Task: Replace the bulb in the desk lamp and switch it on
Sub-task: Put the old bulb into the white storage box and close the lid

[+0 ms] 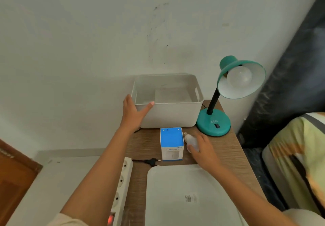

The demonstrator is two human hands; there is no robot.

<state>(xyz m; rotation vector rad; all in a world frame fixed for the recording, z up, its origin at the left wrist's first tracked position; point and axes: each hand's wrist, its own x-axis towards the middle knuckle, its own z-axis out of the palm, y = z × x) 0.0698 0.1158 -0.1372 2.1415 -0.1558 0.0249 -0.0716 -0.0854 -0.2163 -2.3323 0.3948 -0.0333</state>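
Spare bulb [190, 142]: white, frosted, lying on its side on the wooden table [233, 157] just right of the blue box, its metal screw base pointing toward the far edge.
Fitted bulb [239, 76]: white globe, unlit, seated inside the shade of the desk lamp.
Desk lamp [213, 124]: teal round base at the table's far right corner, black neck, teal shade with a white inside tilted toward the viewer; a dark switch shows on the base.
Right hand [204, 149]: fingers partly curled over the round end of the spare bulb, touching it; whether the grip has closed cannot be told.
Blue box [172, 144]: small carton standing upright mid-table, blue top, white front with print; closed, contents not visible.
White bin [168, 115]: open plastic tub along the far edge, handle cut-outs in its sides; nothing shows inside.
Left hand [133, 111]: open, fingers spread, palm against the bin's near left corner, thumb at the front rim.
Lid [184, 196]: flat white panel at the near edge, with a small printed label on it.
Plug [152, 161]: black two-pin plug lying unplugged on the table between the carton and the power strip.
Power strip [123, 181]: white, along the left edge, red light glowing at its near end.
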